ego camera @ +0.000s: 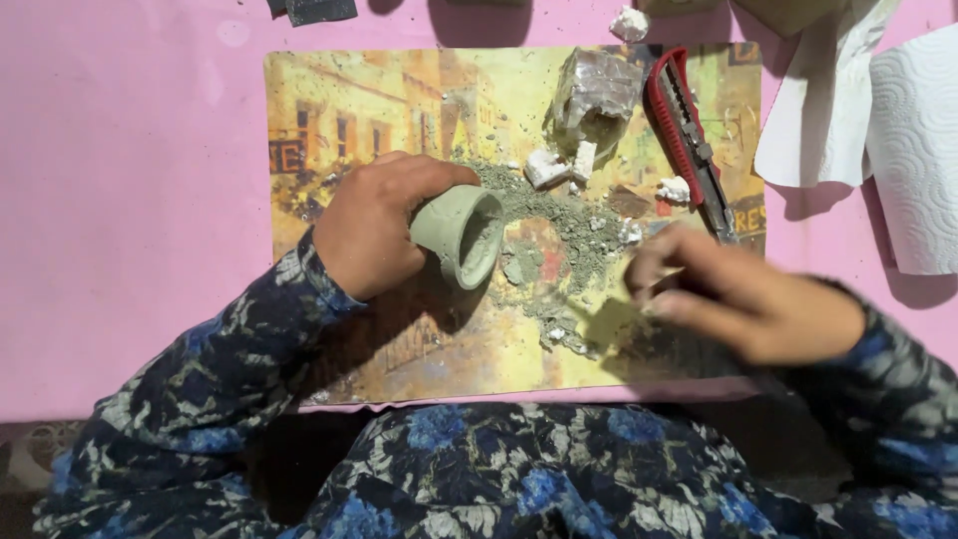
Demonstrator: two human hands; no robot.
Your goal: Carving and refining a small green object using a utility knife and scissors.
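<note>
Blue-and-grey floral sleeves [230, 399] fill the bottom of the frame, leading up to both hands over a rectangular placemat printed with a yellowish street scene [339, 110], which lies on a pink table surface [130, 200]. At centre left, the left hand [374, 235] wraps its fingers around a small pale grey-green clay cup [461, 235], tipped on its side with the mouth facing right. Just right of the cup's mouth spreads a pile of grey-green powder and crumbs [559, 220]. At centre right, the right hand [738, 294] is motion-blurred; its fingers pinch a small yellowish flat piece [614, 319] at the pile's lower edge. A red utility knife [684, 125] lies at upper right, beside white chunks [549, 168]. A white paper towel roll [918, 150] stands at the right edge.
</note>
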